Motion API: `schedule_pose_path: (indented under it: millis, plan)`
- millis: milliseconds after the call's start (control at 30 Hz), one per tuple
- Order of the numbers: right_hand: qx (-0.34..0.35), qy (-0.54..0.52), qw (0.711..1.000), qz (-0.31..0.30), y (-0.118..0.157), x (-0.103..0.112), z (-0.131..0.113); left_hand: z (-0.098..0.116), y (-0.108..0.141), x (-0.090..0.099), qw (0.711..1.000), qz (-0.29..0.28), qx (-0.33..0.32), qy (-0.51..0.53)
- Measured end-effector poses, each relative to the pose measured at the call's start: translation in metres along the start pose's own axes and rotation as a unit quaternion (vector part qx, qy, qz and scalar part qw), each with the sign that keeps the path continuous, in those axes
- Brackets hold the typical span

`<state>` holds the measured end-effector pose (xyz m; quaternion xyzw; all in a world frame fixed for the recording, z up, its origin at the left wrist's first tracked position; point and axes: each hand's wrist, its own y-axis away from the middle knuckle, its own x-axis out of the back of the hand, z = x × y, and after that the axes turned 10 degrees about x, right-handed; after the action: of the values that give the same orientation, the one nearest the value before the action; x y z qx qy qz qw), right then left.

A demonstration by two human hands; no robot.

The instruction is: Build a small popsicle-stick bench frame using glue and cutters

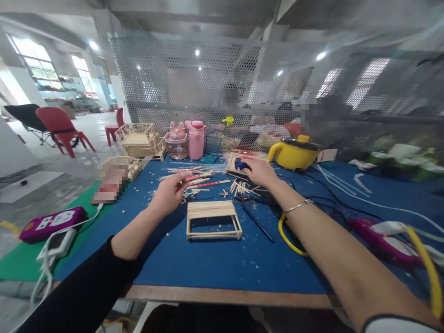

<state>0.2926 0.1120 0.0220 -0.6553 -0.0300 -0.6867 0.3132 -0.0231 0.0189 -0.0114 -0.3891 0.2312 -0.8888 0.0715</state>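
Note:
My left hand (169, 192) has its fingers closed at the left end of a pile of wooden sticks (199, 178), some with red wrapping; what it pinches is too small to tell. My right hand (256, 171) is closed on a dark blue object (242, 163), held over a shallow tray (231, 171) behind the sticks. Between and in front of both hands, a small wooden stick frame (211, 210) stands on the blue mat, its back part covered with a row of sticks. Short cut sticks (240, 187) lie below my right hand.
A dark blue pen-like tool (258, 224) lies right of the frame, near a yellow cable (289, 238). Behind are a yellow pot (296, 155), a pink bottle (196, 141) and larger stick models (138, 141). A phone (111, 184) and purple power strip (53, 224) are left.

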Motion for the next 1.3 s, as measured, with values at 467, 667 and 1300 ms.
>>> schedule_pose_path:
  millis: [467, 667, 1300]
  plan:
    - [0.192, -0.177, 0.957, 0.129, 0.103, 0.054, -0.109, 0.048, 0.036, 0.004, 0.990, -0.006, -0.132, -0.053]
    - [0.182, -0.210, 0.951, 0.139, 0.108, 0.051, -0.106, 0.058, 0.054, -0.003, 0.989, -0.002, -0.142, -0.034]
    - [0.227, -0.224, 0.947, 0.043, 0.108, 0.037, -0.099, 0.049, 0.132, -0.019, 0.985, 0.038, 0.167, -0.015]
